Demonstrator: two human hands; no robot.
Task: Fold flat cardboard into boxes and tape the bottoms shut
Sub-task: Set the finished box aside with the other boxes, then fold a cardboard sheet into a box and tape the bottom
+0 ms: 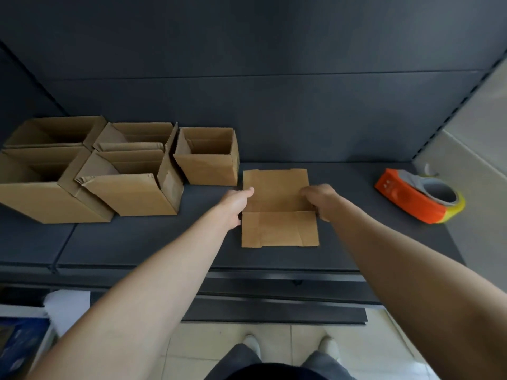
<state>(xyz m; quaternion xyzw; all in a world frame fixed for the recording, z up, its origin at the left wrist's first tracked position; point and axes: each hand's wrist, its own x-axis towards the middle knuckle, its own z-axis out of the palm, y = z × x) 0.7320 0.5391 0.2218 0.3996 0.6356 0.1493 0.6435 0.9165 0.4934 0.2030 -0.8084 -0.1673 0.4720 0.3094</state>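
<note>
Left hand (236,204) and right hand (320,200) clamp fingers on the side edges of the cardboard (277,208); an uneven squeeze could crease a panel rather than open it.

A dark grey shelf (142,242) is carrying everything, with a seam running across it near the left end. Five open cardboard boxes (131,193) are standing packed together over the left half, mouths up. The smallest box (205,165) is sitting rightmost, close to the back edge. A piece of flat cardboard (277,229) is lying in the middle, just right of that box. An orange and yellow tape dispenser (417,200) is resting near the right edge, well apart from it.
</note>
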